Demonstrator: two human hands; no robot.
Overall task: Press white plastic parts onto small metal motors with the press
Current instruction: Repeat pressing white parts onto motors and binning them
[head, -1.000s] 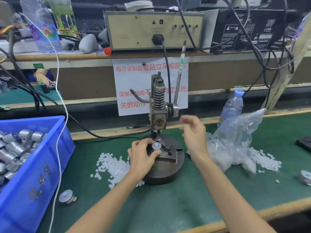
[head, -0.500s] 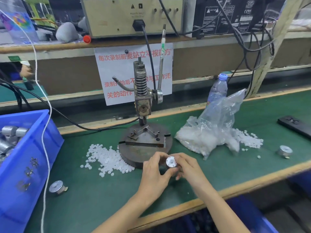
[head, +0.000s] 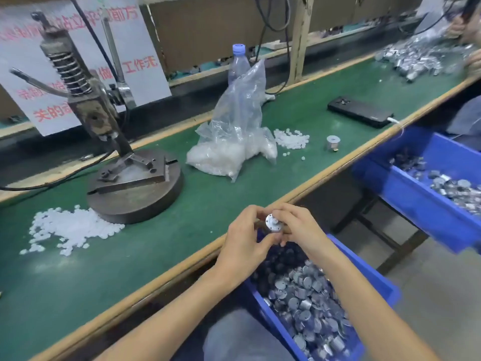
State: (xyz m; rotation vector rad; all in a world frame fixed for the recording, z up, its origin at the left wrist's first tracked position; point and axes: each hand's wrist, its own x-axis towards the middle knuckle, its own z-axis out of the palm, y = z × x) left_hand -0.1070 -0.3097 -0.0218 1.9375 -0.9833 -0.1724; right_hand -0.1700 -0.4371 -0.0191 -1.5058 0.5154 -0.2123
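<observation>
Both hands are on one motor [head: 272, 224] right now. The left hand [head: 247, 239] and right hand [head: 299, 230] each pinch it with curled fingertips, nothing else in either. It sits in the air just past the front edge of the surface [head: 182, 243], above the near end of the blue bin [head: 364, 264] full of motors. The press [head: 86, 105] stands well apart on the left with nothing in its fixture, and the loose white parts [head: 70, 229] lie just beside its base.

There's something pale on the motor's face, but it's too blurry for me to say if a white part is on there or seated properly.

What worries me:
- It's a two-handed fingertip pinch on a small, slick can. If one hand lets go early it could tip and drop between the surface and the bin, onto the lap or floor.
- If the part is only half pressed, it could pop off on landing among the others.
- Once it's in that heap I'd never find it again.
</observation>
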